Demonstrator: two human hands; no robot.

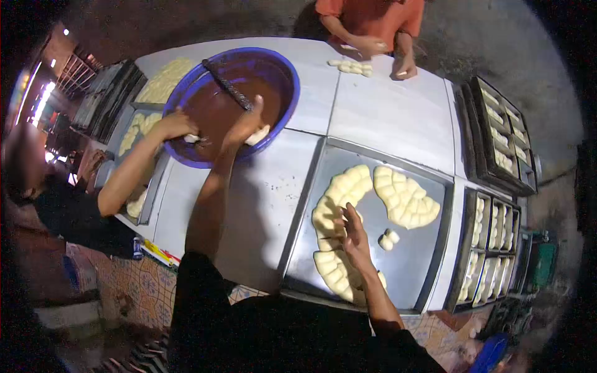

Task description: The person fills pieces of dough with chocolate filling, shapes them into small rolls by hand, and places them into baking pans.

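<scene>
My left hand [244, 128] is over the near right side of a blue basin [296, 81] of brown filling [214, 109], closed on a pale piece of dough [257, 135]. A dark-coated stick [227, 86] leans across the basin, its lower end near my thumb. My right hand [356, 241] is above a metal tray [407, 273], fingers stretched out beside a curved row of joined dough pieces [333, 264]. On the same tray lie a fan-shaped cluster of dough [407, 198] and a couple of loose dough pieces [388, 239].
At left, a co-worker's hand [178, 124] holds dough at the basin's rim. Across the table, another person [373, 28] has dough pieces [351, 67] in front. Dough-filled moulds [491, 248] stand at right. Trays of dough [140, 127] are beside the basin.
</scene>
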